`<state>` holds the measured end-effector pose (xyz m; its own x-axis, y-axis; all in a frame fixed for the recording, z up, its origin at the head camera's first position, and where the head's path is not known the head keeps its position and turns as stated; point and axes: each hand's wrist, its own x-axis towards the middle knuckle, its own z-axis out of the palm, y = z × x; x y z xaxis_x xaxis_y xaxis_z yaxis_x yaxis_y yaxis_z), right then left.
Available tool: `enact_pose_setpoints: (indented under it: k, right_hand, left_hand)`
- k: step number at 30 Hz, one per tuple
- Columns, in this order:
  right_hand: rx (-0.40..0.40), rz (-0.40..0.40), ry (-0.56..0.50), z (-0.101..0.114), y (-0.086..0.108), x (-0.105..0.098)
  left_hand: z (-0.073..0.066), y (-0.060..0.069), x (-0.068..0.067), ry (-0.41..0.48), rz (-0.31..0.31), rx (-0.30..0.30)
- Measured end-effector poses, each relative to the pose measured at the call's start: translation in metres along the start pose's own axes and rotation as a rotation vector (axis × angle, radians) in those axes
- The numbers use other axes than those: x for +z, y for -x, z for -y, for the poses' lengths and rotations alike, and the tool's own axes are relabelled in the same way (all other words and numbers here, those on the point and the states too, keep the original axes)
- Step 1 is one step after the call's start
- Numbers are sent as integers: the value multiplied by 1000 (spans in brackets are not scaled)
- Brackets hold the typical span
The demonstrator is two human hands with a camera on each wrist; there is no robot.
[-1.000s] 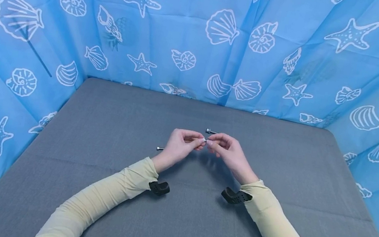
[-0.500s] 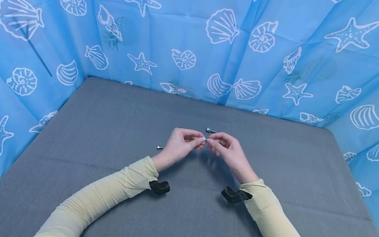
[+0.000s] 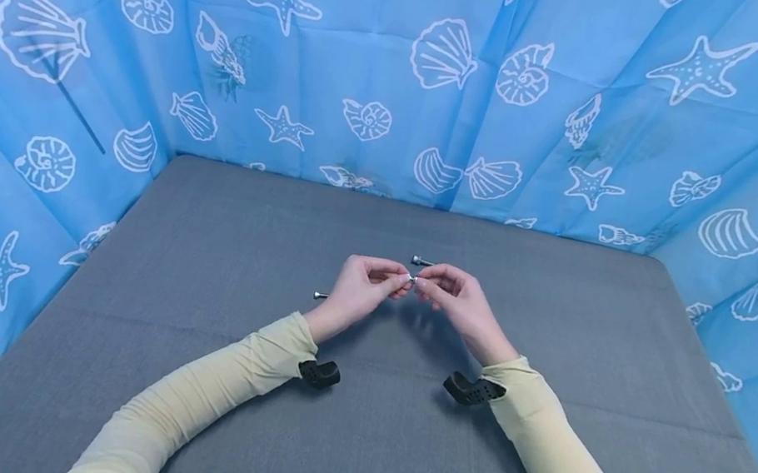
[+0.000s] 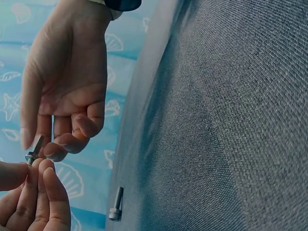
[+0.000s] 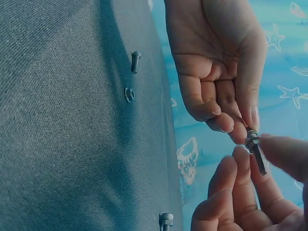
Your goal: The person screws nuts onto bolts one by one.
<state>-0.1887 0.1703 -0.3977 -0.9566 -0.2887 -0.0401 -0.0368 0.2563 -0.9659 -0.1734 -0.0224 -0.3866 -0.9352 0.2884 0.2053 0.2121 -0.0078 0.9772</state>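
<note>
Both hands meet above the grey table. My left hand [image 3: 364, 288] pinches the head end of a small metal bolt [image 5: 260, 161] between thumb and fingertips. A nut [image 5: 252, 140] sits on that bolt close to the head, and the threaded shank points toward my right hand [image 3: 456, 302]. In the right wrist view, the right thumb tip and forefinger pinch the nut from either side. Behind the right hand lies another bolt [image 3: 423, 261] with a nut on it. Beside the left wrist a further bolt [image 3: 320, 295] lies partly hidden.
A loose nut [image 5: 129, 95] lies by the bolt near the left hand, seen in the right wrist view. Grey cloth covers the table [image 3: 341, 450]. A blue curtain [image 3: 380, 59] with white shells and starfish hangs around the back and sides.
Both hands stay in the same place. The right fingertips shift very slightly around the bolt and nut. The bolts on the table have not moved.
</note>
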Motion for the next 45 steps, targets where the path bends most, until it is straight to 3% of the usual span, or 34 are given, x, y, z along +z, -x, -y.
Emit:
enact_pose_setpoints:
  k: [7, 14, 22, 28, 34, 41, 45]
  right_hand:
    - [6, 3, 37, -1, 0, 1]
    - [-19, -1, -20, -1, 1, 1]
    - [3, -9, 18, -2, 0, 0]
    - [-29, -3, -10, -3, 1, 0]
    - [-1, -10, 23, -3, 1, 0]
    - [-57, -21, -28, -4, 0, 1]
    - [-59, -25, -5, -4, -1, 1]
  left_hand:
    - [1, 1, 1, -11, -5, 7]
    - [1, 0, 1, -5, -12, 2]
    - [2, -1, 1, 4, 3, 7]
    - [3, -1, 1, 11, 7, -1]
    - [2, 0, 1, 1, -6, 13]
    - [2, -1, 2, 6, -13, 5]
    - [1, -1, 2, 7, -17, 12]
